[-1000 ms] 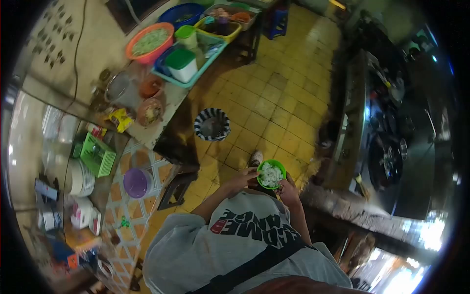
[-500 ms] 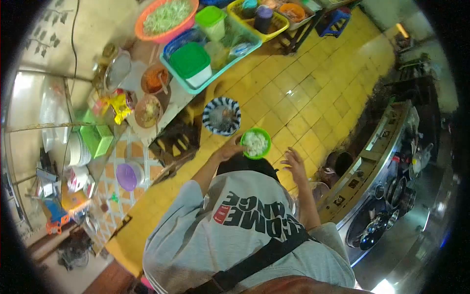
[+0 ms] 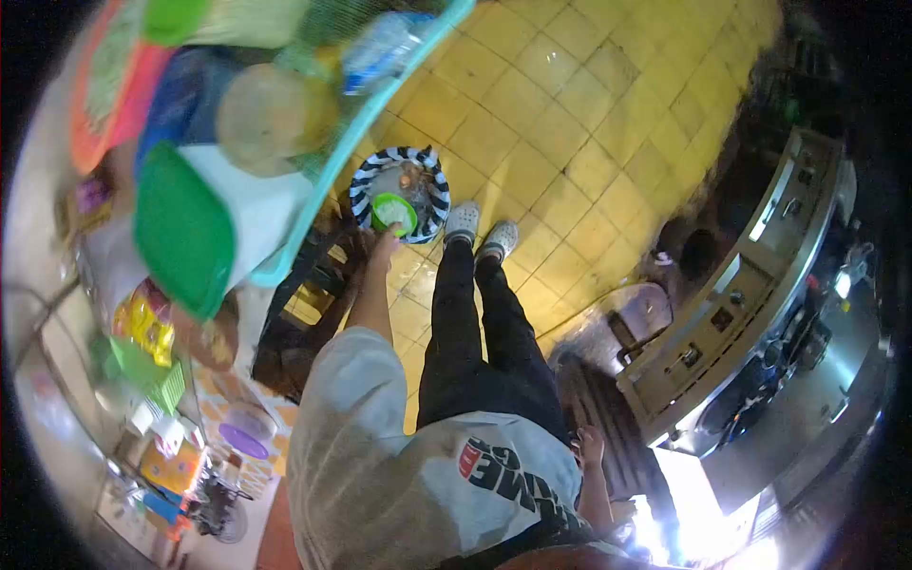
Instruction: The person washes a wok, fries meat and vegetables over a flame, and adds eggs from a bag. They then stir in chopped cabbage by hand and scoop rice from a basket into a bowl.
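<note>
My left hand grips a small green bowl by its rim, arm stretched down and forward. The bowl is tilted over a round bin with a black-and-white striped lining. Something whitish shows inside the bowl; its kind is too blurred to tell. Clear plastic and some brownish scraps lie in the bin. Down beside my right hip hangs my right hand, its fingers loosely apart and holding nothing that I can see.
At the left, a table carries a turquoise tray with a green-lidded container. A stove counter runs along the right. Grey clogs stand on yellow floor tiles near the bin. A purple-lidded tub sits lower left.
My left hand has carried the green bowl from in front of my body to over the bin. My right hand has dropped back to my side. The view has tilted and moved closer to the table.
</note>
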Tool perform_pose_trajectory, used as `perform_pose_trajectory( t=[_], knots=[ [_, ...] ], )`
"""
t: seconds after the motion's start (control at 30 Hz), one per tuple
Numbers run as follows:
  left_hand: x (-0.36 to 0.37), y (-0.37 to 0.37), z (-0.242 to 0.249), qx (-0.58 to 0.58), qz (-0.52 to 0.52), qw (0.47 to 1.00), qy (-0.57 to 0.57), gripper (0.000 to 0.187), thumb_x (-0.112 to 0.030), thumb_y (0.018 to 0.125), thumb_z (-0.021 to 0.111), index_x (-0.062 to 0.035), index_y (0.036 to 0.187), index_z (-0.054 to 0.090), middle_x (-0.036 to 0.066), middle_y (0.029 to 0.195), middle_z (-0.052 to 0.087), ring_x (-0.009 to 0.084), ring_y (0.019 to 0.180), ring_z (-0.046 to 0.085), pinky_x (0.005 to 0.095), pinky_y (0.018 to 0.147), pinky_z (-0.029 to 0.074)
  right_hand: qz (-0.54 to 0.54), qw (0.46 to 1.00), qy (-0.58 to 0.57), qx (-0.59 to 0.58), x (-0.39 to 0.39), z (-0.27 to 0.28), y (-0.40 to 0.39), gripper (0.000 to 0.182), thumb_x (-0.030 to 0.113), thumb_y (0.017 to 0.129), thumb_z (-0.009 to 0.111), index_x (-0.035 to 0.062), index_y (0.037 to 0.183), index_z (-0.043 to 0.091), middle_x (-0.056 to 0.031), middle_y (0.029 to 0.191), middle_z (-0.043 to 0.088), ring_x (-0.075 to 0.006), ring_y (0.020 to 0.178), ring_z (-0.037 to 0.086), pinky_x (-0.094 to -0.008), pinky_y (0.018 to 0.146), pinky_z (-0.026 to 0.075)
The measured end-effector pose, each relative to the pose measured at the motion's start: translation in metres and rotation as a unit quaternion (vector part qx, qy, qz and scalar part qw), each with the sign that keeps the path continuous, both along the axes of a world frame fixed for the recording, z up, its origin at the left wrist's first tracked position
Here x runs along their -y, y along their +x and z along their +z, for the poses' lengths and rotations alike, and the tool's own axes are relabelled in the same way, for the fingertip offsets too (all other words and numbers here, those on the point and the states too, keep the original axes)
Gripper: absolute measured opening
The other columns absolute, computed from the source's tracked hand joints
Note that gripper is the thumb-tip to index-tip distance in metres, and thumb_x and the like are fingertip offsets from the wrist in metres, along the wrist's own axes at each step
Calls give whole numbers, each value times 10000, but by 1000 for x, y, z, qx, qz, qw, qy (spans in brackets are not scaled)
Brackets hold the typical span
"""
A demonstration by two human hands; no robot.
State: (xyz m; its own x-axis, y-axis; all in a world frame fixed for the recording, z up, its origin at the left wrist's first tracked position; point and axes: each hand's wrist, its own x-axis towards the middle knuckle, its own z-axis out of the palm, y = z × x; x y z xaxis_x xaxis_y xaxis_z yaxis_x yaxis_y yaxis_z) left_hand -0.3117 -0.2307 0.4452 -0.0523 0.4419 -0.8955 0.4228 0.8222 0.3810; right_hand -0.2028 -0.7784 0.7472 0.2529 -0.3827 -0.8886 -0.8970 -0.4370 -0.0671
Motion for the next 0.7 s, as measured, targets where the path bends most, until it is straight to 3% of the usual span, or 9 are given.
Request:
perform_pose_trajectory(
  t=[0.1,0.17,0.23,0.27,0.37,0.43,0.5,0.63,0.7],
  knots=[
    [-12,12,-81,-66,44,994,73,664,-251,544,784,-16,1053,427,142,867,558,153,534,551,286,445,465,22,997,-80,7,12,-5,-36,283,105,789,586,54,1052,495,-32,789,519,-111,587,520,-220,426,421],
    [-28,9,-146,-128,-60,990,4,734,-332,534,781,3,1074,414,178,940,557,210,645,595,334,526,495,51,989,-139,17,14,-8,-52,281,100,787,587,48,1047,495,-32,790,519,-111,594,522,-227,433,436],
    [-31,4,-202,-222,-197,942,159,822,-424,516,769,35,1098,414,222,1039,531,288,840,589,382,692,493,105,991,-66,46,20,-4,-73,294,112,785,594,35,1051,495,-41,799,539,-126,633,541,-239,450,463],
    [-34,55,-126,-322,-295,887,149,952,-479,492,760,77,1154,361,257,1106,486,350,1009,514,406,834,438,98,992,-67,39,19,-4,-85,294,112,785,594,35,1051,495,-41,799,539,-126,633,541,-239,450,463],
    [-41,80,-91,-301,-428,829,196,975,-475,471,774,76,1159,359,262,1097,485,353,1028,500,404,828,440,424,898,11,120,65,6,-116,213,121,767,614,3,935,554,-63,750,569,-135,649,559,-254,515,465],
    [-35,70,-96,-315,-438,802,255,913,-486,473,772,47,1097,374,243,1047,506,351,955,535,418,778,461,339,937,-18,77,85,9,-135,175,108,746,617,-18,857,565,-74,739,570,-123,646,557,-253,543,461],
    [-37,69,-83,-349,-347,825,279,826,-477,485,778,8,1021,379,219,985,526,336,907,550,413,748,470,264,962,-45,51,70,17,-130,155,97,738,612,-10,843,572,-63,705,561,-129,656,552,-244,536,453],
    [-29,56,-68,-373,-180,886,209,805,-459,494,791,2,998,365,214,994,519,334,914,541,401,756,466,407,913,23,6,49,4,-102,163,87,755,587,-1,889,561,-77,778,555,-134,691,546,-258,524,459],
    [-4,16,-110,-366,-169,871,282,798,-458,525,784,16,1014,368,224,1032,501,331,862,558,384,698,486,83,988,-121,48,14,-21,-85,212,93,772,572,-1,959,539,-115,891,536,-153,720,542,-274,510,468]
  ],
)
